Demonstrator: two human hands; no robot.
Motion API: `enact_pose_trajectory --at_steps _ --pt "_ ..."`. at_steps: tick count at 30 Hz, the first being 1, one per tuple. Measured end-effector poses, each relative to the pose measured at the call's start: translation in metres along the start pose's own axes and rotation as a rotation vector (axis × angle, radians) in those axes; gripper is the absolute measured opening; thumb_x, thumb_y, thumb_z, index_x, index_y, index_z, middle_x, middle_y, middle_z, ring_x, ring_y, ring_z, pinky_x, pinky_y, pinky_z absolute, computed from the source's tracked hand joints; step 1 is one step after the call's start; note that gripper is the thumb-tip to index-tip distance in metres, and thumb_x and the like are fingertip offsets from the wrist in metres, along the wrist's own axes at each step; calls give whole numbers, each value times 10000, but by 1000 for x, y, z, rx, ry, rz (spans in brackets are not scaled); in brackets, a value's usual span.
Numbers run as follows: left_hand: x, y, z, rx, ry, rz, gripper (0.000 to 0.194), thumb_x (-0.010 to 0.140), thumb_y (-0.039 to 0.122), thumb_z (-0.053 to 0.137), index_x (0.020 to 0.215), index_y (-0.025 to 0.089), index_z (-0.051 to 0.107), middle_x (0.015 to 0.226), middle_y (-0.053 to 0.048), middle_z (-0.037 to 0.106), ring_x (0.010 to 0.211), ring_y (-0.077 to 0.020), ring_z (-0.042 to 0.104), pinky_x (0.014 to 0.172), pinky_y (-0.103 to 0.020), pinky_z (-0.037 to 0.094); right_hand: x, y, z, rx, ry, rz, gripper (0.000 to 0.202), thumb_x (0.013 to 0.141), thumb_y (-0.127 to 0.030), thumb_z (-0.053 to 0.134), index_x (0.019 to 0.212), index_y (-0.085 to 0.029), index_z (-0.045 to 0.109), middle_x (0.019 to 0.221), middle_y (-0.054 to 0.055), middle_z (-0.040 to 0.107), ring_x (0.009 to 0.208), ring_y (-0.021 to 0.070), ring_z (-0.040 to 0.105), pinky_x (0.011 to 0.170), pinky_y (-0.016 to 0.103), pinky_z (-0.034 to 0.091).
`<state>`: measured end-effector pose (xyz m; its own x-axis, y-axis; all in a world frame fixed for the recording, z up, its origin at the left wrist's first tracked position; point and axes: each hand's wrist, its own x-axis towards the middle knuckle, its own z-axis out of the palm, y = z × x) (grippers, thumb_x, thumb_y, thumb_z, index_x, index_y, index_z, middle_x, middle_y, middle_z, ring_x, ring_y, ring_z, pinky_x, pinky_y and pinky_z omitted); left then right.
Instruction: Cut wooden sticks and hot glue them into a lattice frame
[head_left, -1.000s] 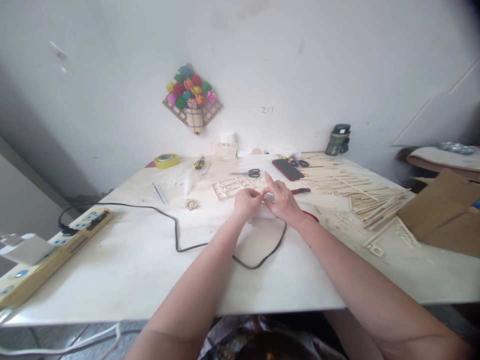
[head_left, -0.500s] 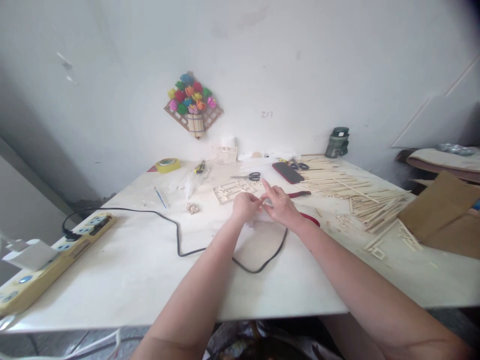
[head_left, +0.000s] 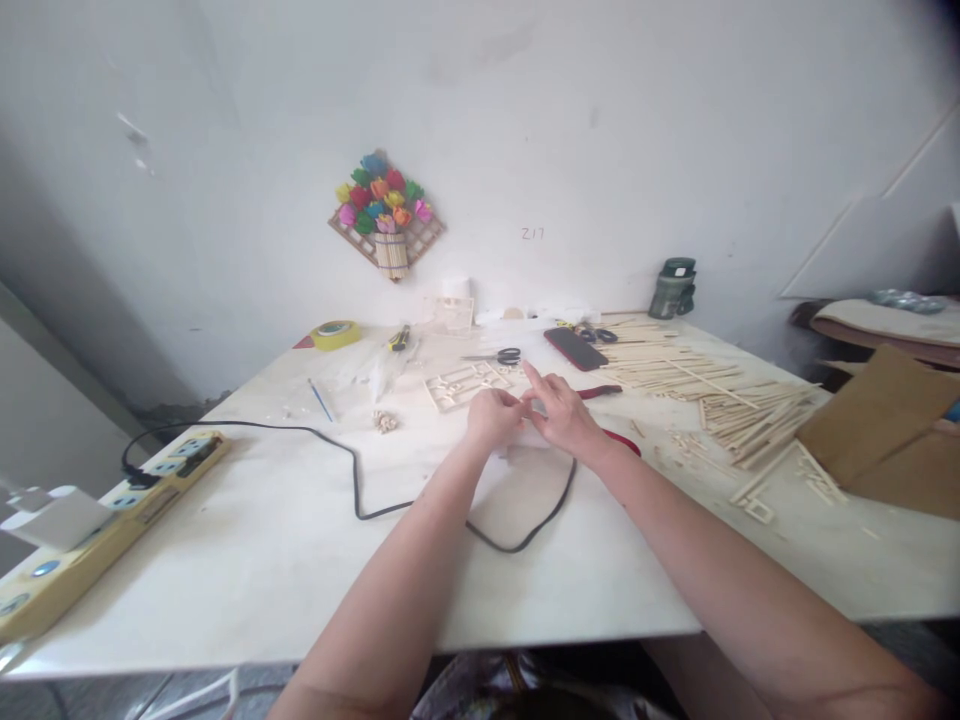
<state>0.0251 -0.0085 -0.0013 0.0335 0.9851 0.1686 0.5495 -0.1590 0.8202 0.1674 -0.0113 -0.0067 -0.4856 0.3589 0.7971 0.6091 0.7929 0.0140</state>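
Observation:
My left hand [head_left: 493, 416] and my right hand [head_left: 559, 410] meet over the middle of the table, fingertips together. Both are closed in a pinch; whatever lies between them is too small and hidden to name. My right index finger points up, away from the pinch. Just beyond the hands lies a small lattice frame of pale wooden sticks [head_left: 457, 388]. Red-handled pliers [head_left: 621, 440] lie partly hidden behind my right hand. Scissors [head_left: 504, 356] rest behind the frame. A black cord [head_left: 517, 548] loops across the table below my wrists.
Many thin wooden sticks [head_left: 739, 410] spread over the right side, near a phone [head_left: 576, 348] and a brown cardboard piece [head_left: 877, 425]. Left are a power strip [head_left: 161, 495], yellow tape [head_left: 335, 335], a box cutter [head_left: 400, 338] and a blue thin stick [head_left: 320, 400]. A green bottle [head_left: 673, 288] stands behind.
The view has tilted slightly, so the table sits a little lower in the picture. Both hands keep nearly the same pose, fingertips still together.

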Motion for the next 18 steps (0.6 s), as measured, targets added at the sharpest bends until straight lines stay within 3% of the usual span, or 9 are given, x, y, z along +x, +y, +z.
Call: enact_pose_trajectory --at_steps 7,11,14,18 --pt "1 0 -3 45 5 -51 186 651 294 568 572 145 646 510 -39 614 500 -121 533 498 -221 362 0 -1 1 -3 -51 24 732 744 -87 478 1397 -198 168 856 49 617 828 226 494 777 392 452" --pt "4 -1 -8 44 20 -69 164 645 277 570 605 136 645 523 -39 613 466 -111 503 469 -219 346 1 -2 1 68 13 85 721 720 -113 513 1375 -228 237 1015 58 617 912 231 500 822 414 440" --pt "7 -4 -10 -31 57 -81 173 653 292 574 618 133 634 508 -23 593 439 -93 470 450 -208 340 0 4 2 152 157 251 688 716 -150 535 1352 -226 286 1111 71 588 958 221 505 831 407 435" --pt "7 -5 -14 -255 50 -115 184 660 307 579 611 130 594 483 4 554 394 -64 406 413 -192 313 -4 24 7 277 388 630 601 696 -225 561 1276 -200 402 1012 71 606 795 169 539 720 345 466"
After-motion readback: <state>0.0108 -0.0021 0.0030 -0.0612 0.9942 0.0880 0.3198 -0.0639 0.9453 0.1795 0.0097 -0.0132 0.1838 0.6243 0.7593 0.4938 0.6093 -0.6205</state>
